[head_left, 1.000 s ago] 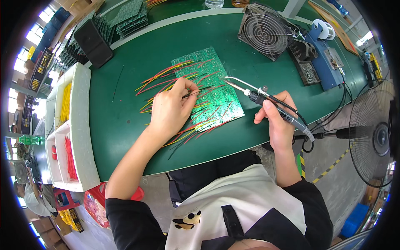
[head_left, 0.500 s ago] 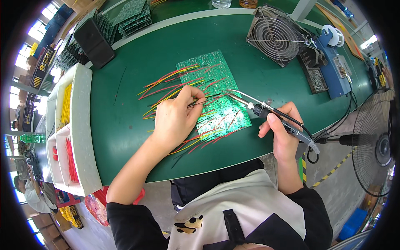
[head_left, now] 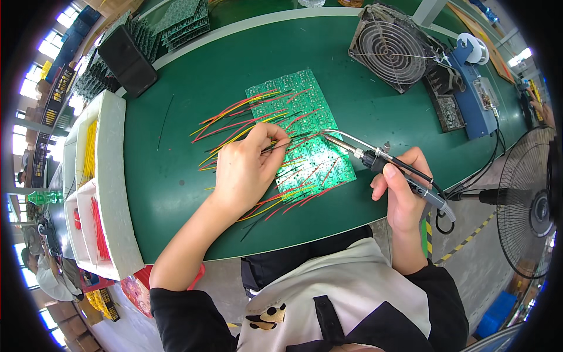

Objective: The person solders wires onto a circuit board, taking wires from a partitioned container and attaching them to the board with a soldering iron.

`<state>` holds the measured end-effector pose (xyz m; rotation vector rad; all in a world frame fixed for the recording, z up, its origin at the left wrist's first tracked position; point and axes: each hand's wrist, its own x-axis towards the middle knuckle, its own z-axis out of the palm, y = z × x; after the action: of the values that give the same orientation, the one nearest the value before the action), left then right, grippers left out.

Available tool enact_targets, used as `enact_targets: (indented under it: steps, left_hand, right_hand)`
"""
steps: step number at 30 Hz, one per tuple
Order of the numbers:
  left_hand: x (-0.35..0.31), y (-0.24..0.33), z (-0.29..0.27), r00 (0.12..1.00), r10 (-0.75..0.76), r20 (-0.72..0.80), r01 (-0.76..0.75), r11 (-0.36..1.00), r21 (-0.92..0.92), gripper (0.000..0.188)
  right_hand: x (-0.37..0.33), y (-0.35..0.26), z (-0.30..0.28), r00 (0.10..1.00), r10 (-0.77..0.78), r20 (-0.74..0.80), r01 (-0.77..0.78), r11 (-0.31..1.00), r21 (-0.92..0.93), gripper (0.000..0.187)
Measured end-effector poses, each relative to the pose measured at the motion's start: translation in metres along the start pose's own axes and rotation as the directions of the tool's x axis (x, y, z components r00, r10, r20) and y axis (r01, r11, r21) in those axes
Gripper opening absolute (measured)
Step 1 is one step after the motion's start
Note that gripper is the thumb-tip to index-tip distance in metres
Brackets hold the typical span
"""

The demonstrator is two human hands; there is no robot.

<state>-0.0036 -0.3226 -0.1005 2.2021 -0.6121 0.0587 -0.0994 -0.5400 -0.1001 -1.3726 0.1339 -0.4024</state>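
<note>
A green circuit board panel (head_left: 314, 97) lies on the green work table, with several red, yellow and black wires (head_left: 226, 120) sticking out from it to the left. My left hand (head_left: 246, 164) is closed in a pinch over the board's left side, holding a black wire (head_left: 299, 136) whose end reaches toward the board's middle. In my right hand (head_left: 404, 190) is a soldering iron (head_left: 375, 159) with a thin curved metal feed tube along it. The iron's tip meets the board area close to the black wire's end; exact contact is too small to tell.
A white foam box (head_left: 111, 193) with yellow and red wires stands at the left. Behind it sits a black phone-like slab (head_left: 127, 61). A dusty fan (head_left: 390, 47) and a blue solder feeder (head_left: 472, 97) with a white spool stand far right; stacked boards (head_left: 185, 23) lie behind.
The soldering iron and my right hand have shifted slightly right and down. My left hand keeps its pinch on the black wire, nearly in place. The view has moved a little.
</note>
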Motion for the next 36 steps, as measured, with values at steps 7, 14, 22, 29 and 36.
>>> enact_targets:
  steps: [7,14,22,29,36]
  left_hand:
    - [0.001,0.006,-0.003,0.987,-0.151,0.059,0.156,0.984,-0.085,0.007]
    - [0.0,-0.002,0.0,0.98,-0.189,0.064,0.199,0.937,-0.286,0.005]
    - [0.001,0.001,0.008,0.972,-0.233,-0.02,0.22,0.942,-0.253,0.005]
    - [0.0,-0.005,0.015,0.966,-0.245,-0.077,0.215,0.935,-0.284,0.008]
    - [0.002,-0.002,0.014,0.962,-0.262,-0.075,0.23,0.929,-0.291,0.009]
  right_hand:
    - [0.001,-0.001,0.002,0.999,-0.019,-0.035,0.02,0.999,0.035,0.018]
    - [0.001,0.0,0.001,0.999,-0.031,-0.041,0.032,0.999,0.037,0.018]
    - [0.0,-0.001,0.004,1.0,0.002,-0.005,-0.002,1.0,-0.012,0.018]
    - [0.0,-0.001,0.003,0.999,0.017,0.029,-0.016,0.999,-0.03,0.018]
    - [0.0,-0.001,0.003,0.999,0.012,0.033,-0.011,0.999,-0.041,0.018]
